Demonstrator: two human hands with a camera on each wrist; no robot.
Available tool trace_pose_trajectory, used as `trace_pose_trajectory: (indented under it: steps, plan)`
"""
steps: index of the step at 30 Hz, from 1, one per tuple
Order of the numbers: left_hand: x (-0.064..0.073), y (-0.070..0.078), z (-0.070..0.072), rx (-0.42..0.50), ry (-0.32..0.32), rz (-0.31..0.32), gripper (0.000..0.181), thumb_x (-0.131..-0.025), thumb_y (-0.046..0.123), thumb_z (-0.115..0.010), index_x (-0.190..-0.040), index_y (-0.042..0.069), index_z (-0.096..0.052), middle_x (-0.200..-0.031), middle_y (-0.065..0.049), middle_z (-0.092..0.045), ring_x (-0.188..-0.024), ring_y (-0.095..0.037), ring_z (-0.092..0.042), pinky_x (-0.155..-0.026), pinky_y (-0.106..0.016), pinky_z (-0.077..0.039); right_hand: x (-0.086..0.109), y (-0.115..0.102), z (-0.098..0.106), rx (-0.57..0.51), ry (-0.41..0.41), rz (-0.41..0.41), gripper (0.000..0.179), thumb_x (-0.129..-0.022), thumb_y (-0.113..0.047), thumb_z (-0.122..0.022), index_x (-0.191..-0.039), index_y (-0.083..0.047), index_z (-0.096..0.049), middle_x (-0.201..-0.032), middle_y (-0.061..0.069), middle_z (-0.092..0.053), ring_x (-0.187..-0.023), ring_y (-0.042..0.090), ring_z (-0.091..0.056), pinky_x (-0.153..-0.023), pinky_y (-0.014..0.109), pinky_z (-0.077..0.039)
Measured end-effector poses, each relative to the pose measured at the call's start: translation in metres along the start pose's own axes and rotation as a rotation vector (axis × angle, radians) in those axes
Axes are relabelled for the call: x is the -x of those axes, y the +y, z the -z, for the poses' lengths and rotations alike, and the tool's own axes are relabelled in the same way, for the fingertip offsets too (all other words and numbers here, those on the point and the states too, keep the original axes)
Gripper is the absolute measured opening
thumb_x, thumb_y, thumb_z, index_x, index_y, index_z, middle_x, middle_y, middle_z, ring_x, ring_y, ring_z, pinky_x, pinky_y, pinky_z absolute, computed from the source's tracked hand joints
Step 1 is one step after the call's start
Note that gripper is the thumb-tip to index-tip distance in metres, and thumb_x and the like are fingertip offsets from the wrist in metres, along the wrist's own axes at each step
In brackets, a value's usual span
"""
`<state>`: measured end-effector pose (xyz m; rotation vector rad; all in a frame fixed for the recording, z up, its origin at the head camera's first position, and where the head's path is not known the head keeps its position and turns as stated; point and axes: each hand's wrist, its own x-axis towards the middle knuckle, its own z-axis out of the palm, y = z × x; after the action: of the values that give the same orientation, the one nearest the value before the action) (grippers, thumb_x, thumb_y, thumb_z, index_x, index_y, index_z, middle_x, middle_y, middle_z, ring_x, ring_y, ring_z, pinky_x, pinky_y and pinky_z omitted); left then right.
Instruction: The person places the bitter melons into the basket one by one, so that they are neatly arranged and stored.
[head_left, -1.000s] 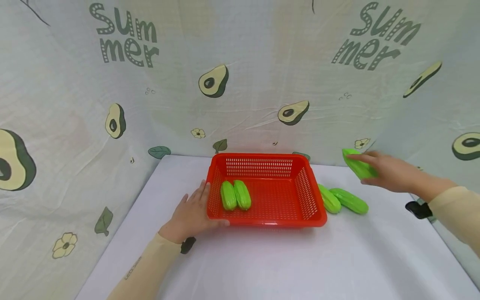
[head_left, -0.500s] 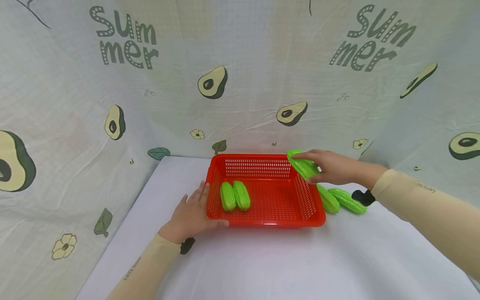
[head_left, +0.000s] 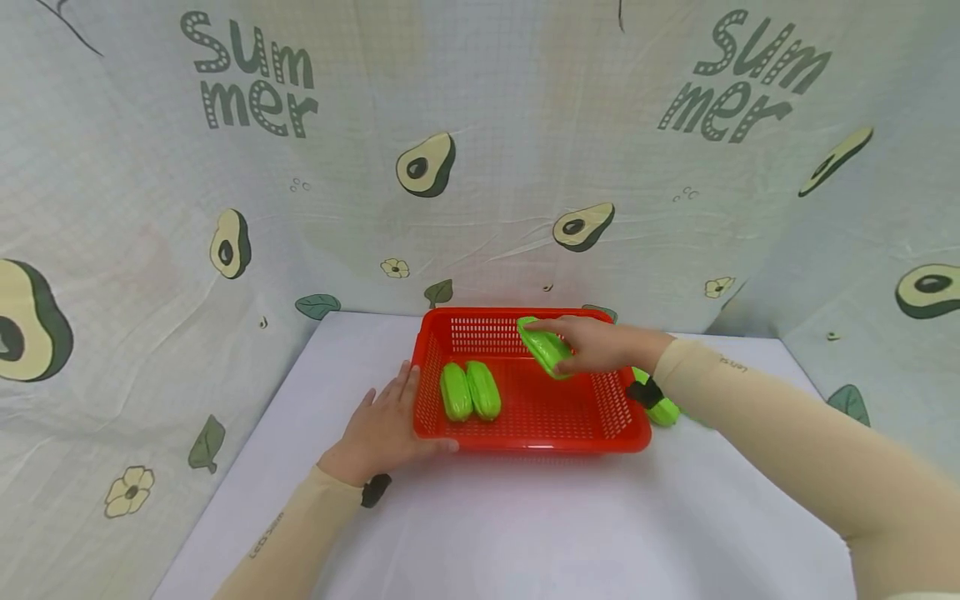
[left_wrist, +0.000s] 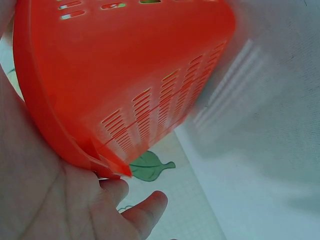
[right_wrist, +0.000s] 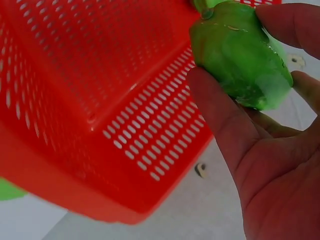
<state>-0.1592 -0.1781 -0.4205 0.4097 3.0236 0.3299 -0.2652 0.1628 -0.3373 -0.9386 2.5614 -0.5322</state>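
My right hand [head_left: 596,343] holds a green, ribbed, cucumber-like vegetable [head_left: 547,348] above the right half of a red plastic basket [head_left: 525,447]. In the right wrist view the thumb and fingers grip this vegetable [right_wrist: 240,57] around its sides, stem nub showing. Two similar green vegetables, a left one [head_left: 456,392] and a right one [head_left: 483,390], lie side by side inside the basket at the left. My left hand [head_left: 378,433] rests on the basket's front left corner, fingers spread along the left rim and thumb along the front. The left wrist view shows its palm against the basket's rim [left_wrist: 37,115].
Right of the basket another green vegetable [head_left: 663,412] lies on the white table [head_left: 525,525], and one more is mostly hidden behind the right forearm. A printed cloth [head_left: 495,167] with avocados hangs around the back and sides.
My right hand has carried the green vegetable leftward from beyond the basket's right side to over its inside. The left hand stays at the corner.
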Motion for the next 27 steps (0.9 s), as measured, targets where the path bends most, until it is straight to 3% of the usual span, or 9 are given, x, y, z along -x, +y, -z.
trace_pose_trajectory:
  steps: [7, 15, 21, 27]
  plan:
    - [0.001, -0.002, 0.001, -0.001, 0.003, 0.007, 0.129, -0.072, 0.087, -0.055, -0.158, -0.002, -0.015, -0.164, -0.018, -0.017, -0.147, -0.037, -0.023, -0.112, -0.065, -0.022, -0.026, 0.0, -0.022, -0.015, -0.057, -0.037, 0.077, -0.088, -0.019, -0.078, -0.154, -0.029, -0.039, -0.125, 0.001, -0.055, -0.106, 0.021, -0.051, -0.086, 0.034, -0.049]
    - [0.001, -0.002, 0.0, 0.018, 0.0, 0.016, 0.131, -0.07, 0.088, -0.055, -0.158, 0.0, -0.014, -0.164, -0.017, -0.017, -0.147, -0.036, -0.023, -0.112, -0.065, -0.023, -0.046, -0.003, -0.038, -0.053, -0.109, -0.041, 0.078, -0.088, -0.013, -0.076, -0.155, -0.024, -0.038, -0.118, 0.001, -0.057, -0.104, 0.021, -0.05, -0.086, 0.035, -0.049]
    - [0.0, -0.001, -0.001, 0.019, -0.005, 0.021, 0.132, -0.069, 0.088, -0.056, -0.159, 0.001, -0.013, -0.164, -0.016, -0.016, -0.147, -0.036, -0.022, -0.112, -0.064, -0.021, -0.056, -0.003, -0.049, -0.07, -0.153, -0.076, 0.078, -0.089, -0.017, -0.076, -0.156, -0.025, -0.036, -0.139, 0.001, -0.053, -0.12, 0.021, -0.049, -0.102, 0.04, -0.045]
    - [0.0, -0.002, -0.001, 0.013, -0.012, 0.021, 0.132, -0.07, 0.089, -0.054, -0.159, 0.001, -0.012, -0.164, -0.016, -0.015, -0.148, -0.035, -0.021, -0.113, -0.064, -0.02, -0.065, -0.001, -0.061, -0.057, -0.178, -0.105, 0.078, -0.089, -0.023, -0.077, -0.156, -0.024, -0.038, -0.138, 0.002, -0.052, -0.117, 0.023, -0.05, -0.1, 0.042, -0.046]
